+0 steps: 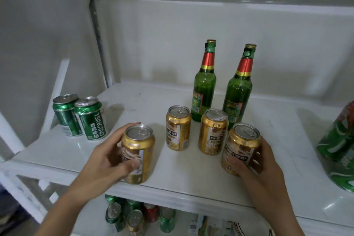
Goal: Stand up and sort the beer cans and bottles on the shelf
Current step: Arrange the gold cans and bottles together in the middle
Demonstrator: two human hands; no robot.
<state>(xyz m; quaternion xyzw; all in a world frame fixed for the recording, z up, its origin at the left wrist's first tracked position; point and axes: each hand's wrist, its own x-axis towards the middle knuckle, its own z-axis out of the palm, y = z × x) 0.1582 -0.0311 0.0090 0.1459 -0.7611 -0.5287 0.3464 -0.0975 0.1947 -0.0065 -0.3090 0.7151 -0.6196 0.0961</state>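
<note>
Left hand point(103, 161) and right hand point(262, 166) fingers each wrap an upright gold can point(138, 151).

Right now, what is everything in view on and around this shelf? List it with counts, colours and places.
gold cans: four, gold, upright, front-centre of shelf
green cans: two, green, upright, left side
bottles: two, green glass, red-and-gold necks, upright behind the gold cans
green pack: one, green, right edge, partly cut off
shelf: one, white
lower-shelf cans: several, green, gold, red, below
left hand: grips the leftmost gold can
right hand: grips the rightmost gold can
</note>
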